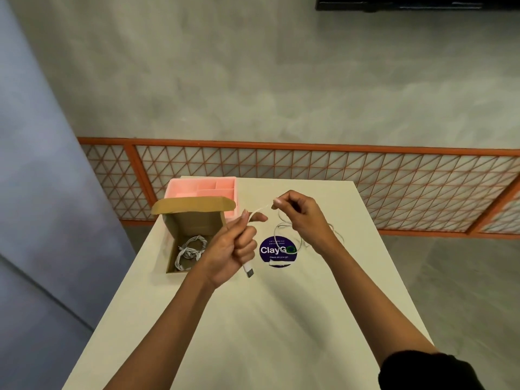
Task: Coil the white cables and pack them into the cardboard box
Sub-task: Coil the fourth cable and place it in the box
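Note:
My left hand (235,246) grips a white cable (284,228) near its USB plug (248,270), which sticks out below the fist. The cable runs up past my thumb to my right hand (299,218), which pinches it between thumb and fingertips. From there the rest hangs in a loose loop down onto the table under my right wrist. The open cardboard box (173,220) stands at the left of the table, lid flap raised. Coiled white cables (190,250) lie inside it.
A pink compartment tray (202,187) sits right behind the box at the table's far left corner. A round purple sticker (277,250) is stuck on the white table (253,319). Beyond the table's far edge stands an orange lattice railing (309,164).

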